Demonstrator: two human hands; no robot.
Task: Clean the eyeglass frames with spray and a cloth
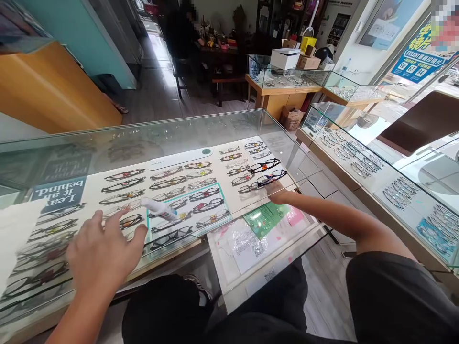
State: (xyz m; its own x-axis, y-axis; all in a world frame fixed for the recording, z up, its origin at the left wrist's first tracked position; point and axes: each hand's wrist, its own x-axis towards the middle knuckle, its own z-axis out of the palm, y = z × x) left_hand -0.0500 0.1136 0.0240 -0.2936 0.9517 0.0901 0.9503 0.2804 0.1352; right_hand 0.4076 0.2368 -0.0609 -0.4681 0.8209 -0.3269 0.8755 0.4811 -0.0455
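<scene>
My left hand (103, 243) hovers over the left part of the glass display counter (172, 125), fingers spread and holding nothing. Just right of it, a white bottle (159, 209) with a bluish label leans in view. Far to the right, my right hand (278, 192) has its fingers closed at the lower rim of a dark blue pair of eyeglasses (271, 177); its fingertips are partly hidden. Directly behind that pair lies a black pair of eyeglasses (264, 165) with an orange tag. Rows of eyeglasses (168, 183) fill the white display below the glass.
In front of my body a drawer-like tray (233, 286) juts out, with a green card (266, 220) and papers in it. White cloth or paper (21, 239) covers the counter's left end. More glass showcases (358, 157) stand to the right, and a white box (285, 58) sits farther back.
</scene>
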